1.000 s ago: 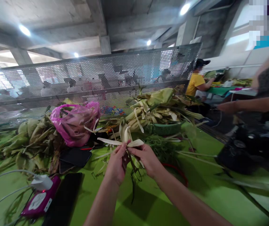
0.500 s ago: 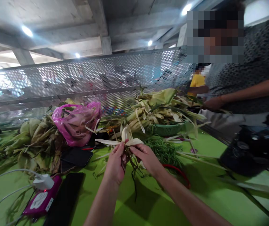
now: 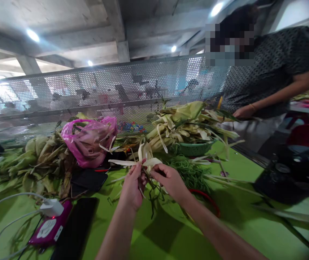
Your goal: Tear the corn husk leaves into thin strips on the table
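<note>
Pale corn husk strips [image 3: 144, 153], spread like petals with thin dark stems hanging below, are held above the green table. My left hand [image 3: 133, 186] is closed round their base, thumb on top. From the other side my right hand [image 3: 172, 180] has thumb and forefinger pinched at the base of the right-hand strip; the exact contact between its fingertips is partly hidden. Behind my right wrist lies a tangle of green string [image 3: 191, 173], with a red curved band [image 3: 207, 199] beside my forearm.
A green basket [image 3: 197, 148] heaped with husks stands behind, near a pink plastic bag [image 3: 91, 144] of husks. More husks [image 3: 42, 159] lie left. Nearer are a dark phone [image 3: 74, 229] and a purple power strip [image 3: 51, 227] with cables. Another person [image 3: 262, 79] stands right.
My right fingers have curled and shifted slightly at the right strip; my left hand keeps its hold. The other person has leaned toward the mesh screen, and the view has shifted slightly.
</note>
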A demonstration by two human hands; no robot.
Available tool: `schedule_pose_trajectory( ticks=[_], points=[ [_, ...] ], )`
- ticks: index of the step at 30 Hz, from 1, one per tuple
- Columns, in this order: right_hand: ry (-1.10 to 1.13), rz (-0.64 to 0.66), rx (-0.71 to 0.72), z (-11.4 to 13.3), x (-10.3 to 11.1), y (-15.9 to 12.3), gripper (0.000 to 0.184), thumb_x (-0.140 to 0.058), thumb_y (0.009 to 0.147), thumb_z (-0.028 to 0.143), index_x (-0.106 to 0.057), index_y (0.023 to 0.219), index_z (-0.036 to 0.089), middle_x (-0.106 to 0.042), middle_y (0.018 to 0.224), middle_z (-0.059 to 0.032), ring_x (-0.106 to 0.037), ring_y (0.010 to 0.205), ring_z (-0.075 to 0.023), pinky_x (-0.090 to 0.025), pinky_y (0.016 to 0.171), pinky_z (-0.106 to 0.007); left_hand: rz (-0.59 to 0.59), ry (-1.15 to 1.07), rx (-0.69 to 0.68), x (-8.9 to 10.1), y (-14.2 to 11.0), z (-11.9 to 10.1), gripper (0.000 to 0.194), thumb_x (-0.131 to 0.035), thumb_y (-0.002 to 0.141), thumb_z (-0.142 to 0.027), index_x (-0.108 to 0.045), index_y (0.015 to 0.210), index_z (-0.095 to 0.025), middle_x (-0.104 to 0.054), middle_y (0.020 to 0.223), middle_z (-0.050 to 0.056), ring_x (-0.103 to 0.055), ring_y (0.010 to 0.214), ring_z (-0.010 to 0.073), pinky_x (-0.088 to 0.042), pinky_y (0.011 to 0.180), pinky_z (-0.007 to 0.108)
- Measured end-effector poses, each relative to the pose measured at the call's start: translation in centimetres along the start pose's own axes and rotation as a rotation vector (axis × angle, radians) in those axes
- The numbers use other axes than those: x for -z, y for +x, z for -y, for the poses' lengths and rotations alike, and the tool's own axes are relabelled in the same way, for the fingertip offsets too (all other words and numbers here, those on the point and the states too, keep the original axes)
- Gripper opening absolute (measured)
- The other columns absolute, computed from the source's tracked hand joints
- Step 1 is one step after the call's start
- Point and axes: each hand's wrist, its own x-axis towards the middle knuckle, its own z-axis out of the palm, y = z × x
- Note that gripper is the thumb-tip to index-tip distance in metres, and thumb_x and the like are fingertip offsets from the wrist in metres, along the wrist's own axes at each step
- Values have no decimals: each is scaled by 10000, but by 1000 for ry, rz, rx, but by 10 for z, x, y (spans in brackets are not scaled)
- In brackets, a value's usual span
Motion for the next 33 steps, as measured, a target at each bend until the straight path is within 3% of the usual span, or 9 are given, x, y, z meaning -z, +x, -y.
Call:
schedule_pose_trajectory(
  ticks=[5,10,12,17,22,24,26,29,33],
  points=[
    [-301,-28,265,10,2,-8,39,-592,847,226,-618,841,198,-610,827,-16,-546,722,-146,-419,660,-253,-25,24,0,5,5,3,312,-719,759,-317,-690,1041,-186,-684,829,23,-608,644,90,-482,589,186],
    [-629,130,469,11,-4,-11,301,-579,776,50,-628,1014,227,-611,1018,-46,-553,940,-197,-413,809,-311,-24,-15,1,4,4,3,310,-707,774,-287,-677,1058,-167,-712,874,48,-653,745,124,-509,675,205],
    [-774,167,511,10,-7,-12,356,-589,763,45,-615,1069,227,-605,1040,-55,-540,977,-220,-404,824,-339,-30,-13,12,3,2,3,334,-721,761,-282,-671,1067,-159,-716,879,52,-663,758,133,-515,694,215],
    [-917,222,549,12,-12,-15,207,-569,857,163,-621,1051,212,-610,1020,-74,-545,966,-232,-411,832,-367,-15,5,45,-1,-2,3,362,-725,752,-302,-666,1076,-153,-726,903,73,-682,797,170,-531,728,261],
    [-651,87,554,17,-2,-12,270,-518,854,107,-605,1075,234,-604,1100,-71,-543,1040,-221,-421,884,-351,18,-14,8,1,0,5,274,-750,725,-260,-703,969,-146,-726,917,70,-674,834,153,-515,770,238],
    [-488,-31,487,16,4,-9,295,-483,864,104,-587,1110,230,-571,1179,-81,-556,1029,-203,-446,861,-319,20,14,5,2,1,7,252,-773,699,-271,-712,911,-149,-728,899,67,-674,800,152,-516,774,257],
    [-343,-99,341,13,9,-5,279,-497,869,147,-572,1126,227,-573,1183,-79,-594,882,-174,-476,769,-291,12,77,12,2,1,8,294,-786,681,-317,-717,911,-147,-729,883,73,-675,767,160,-518,762,281],
    [-133,-86,118,6,14,2,183,-549,862,249,-595,1035,210,-646,962,-35,-587,715,-148,-476,678,-267,2,189,20,1,0,9,397,-794,653,-386,-724,950,-133,-726,850,78,-664,698,152,-510,697,267],
    [-44,-102,14,2,19,8,121,-628,796,294,-640,813,175,-609,706,8,-537,658,-139,-431,627,-244,-5,308,-45,-1,-1,11,399,-789,637,-425,-733,892,-123,-671,694,18,-563,505,79,-433,533,201]
  ],
)
